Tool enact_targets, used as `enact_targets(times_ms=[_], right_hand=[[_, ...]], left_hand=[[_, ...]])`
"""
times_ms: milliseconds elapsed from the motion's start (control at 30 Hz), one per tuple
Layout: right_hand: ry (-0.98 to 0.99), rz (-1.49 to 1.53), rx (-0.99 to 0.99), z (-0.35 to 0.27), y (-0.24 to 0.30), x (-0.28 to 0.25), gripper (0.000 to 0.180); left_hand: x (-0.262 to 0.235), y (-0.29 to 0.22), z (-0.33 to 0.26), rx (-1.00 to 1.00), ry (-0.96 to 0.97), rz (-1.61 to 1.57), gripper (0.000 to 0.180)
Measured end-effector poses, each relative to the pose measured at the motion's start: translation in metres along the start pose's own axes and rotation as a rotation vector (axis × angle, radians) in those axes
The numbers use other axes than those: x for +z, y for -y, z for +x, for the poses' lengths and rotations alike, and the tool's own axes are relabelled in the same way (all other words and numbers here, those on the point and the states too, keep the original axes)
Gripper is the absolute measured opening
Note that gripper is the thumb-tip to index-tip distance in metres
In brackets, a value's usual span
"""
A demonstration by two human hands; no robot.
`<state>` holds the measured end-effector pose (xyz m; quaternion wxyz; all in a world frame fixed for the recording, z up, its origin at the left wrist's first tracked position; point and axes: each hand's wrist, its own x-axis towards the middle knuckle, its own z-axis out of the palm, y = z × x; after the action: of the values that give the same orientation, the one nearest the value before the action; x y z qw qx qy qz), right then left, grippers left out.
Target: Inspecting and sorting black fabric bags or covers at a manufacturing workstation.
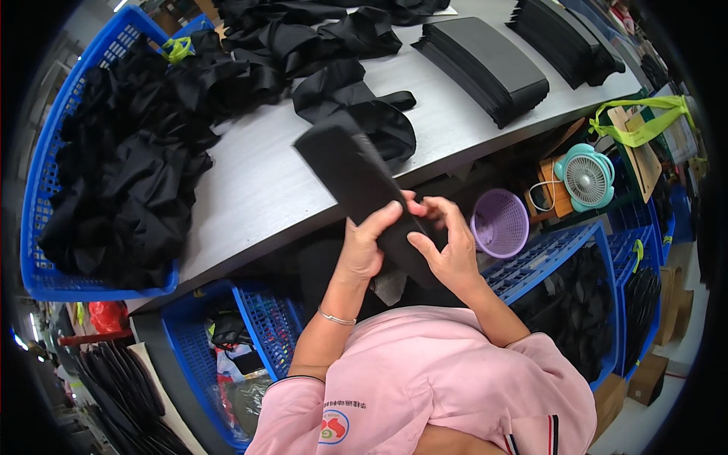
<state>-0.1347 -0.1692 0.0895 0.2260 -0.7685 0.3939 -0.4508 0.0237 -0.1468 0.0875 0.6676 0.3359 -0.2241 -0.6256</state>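
Observation:
A long, flat black panel (353,171) with a slightly rounded far end is held tilted over the table's front edge. My left hand (368,241) grips it at mid-length, thumb lying across its upper face and a silver bangle on the wrist. On the panel's right edge, lower down, my right hand (449,244) has its thumb and curled fingers closed; part of its grip is hidden. Just beyond the panel lies a loose length of black fabric (330,87). The panel's lower end drops into shadow by my lap.
The pale table (250,174) bears a blue basket (34,227) heaped with black fabric, plus stacks of black panels (485,57). Below the table's right side are a purple bin (500,224), a teal fan (586,178) and a blue crate (603,265). Another blue crate (262,318) stands left.

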Motion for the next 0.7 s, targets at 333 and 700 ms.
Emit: enact_targets(times_ms=[333, 700], right_hand=[[0.156, 0.723, 0.552, -0.01, -0.05, -0.033, 0.03], [0.214, 0.284, 0.347, 0.015, -0.03, -0.006, 0.037]], left_hand=[[-0.019, -0.001, 0.018, 0.615, -0.575, 1.056, 0.025], [-0.04, -0.032, 0.082, 0.822, -0.433, 1.386, 0.034]])
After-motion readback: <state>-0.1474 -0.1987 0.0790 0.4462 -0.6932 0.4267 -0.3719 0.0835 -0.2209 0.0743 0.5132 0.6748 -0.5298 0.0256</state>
